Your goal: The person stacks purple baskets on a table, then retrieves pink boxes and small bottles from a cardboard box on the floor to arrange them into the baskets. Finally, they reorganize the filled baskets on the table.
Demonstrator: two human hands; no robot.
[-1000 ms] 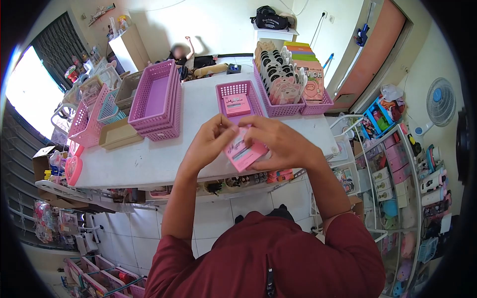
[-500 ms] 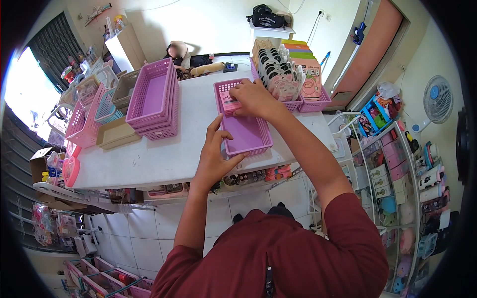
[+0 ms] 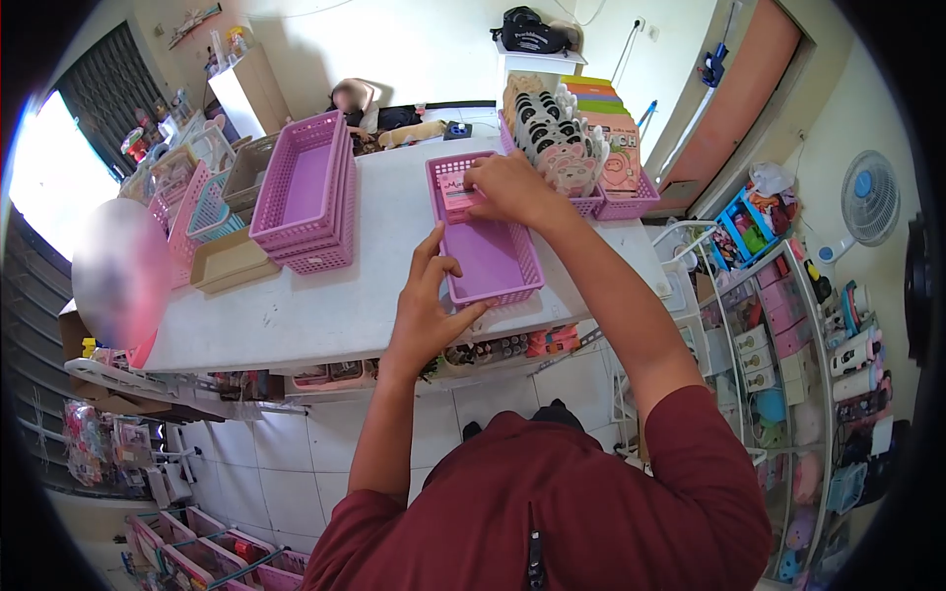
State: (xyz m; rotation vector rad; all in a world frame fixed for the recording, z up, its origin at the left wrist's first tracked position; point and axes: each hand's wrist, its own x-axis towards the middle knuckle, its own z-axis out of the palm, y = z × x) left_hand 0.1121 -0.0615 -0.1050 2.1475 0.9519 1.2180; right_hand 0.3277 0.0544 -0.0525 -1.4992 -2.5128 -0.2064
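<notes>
On the white table, a purple basket stands in front of me. A small pink box with print on it sits at the basket's far end. My right hand reaches over the right rim, its fingers closed round the pink box. At the near left side is my left hand, fingers spread against the basket's rim, holding nothing. Behind my right hand, a basket holds panda and pink animal-shaped items. Beside it, another basket holds pink and coloured packs.
Stacked purple baskets stand left of centre, next to a beige tray and a blue basket. A person is on the floor beyond the table. At right are a shelf rack and a fan.
My right hand has shifted slightly, and more of the pink box shows. A blurred patch now covers the table's left end. My left hand stays nearly the same.
</notes>
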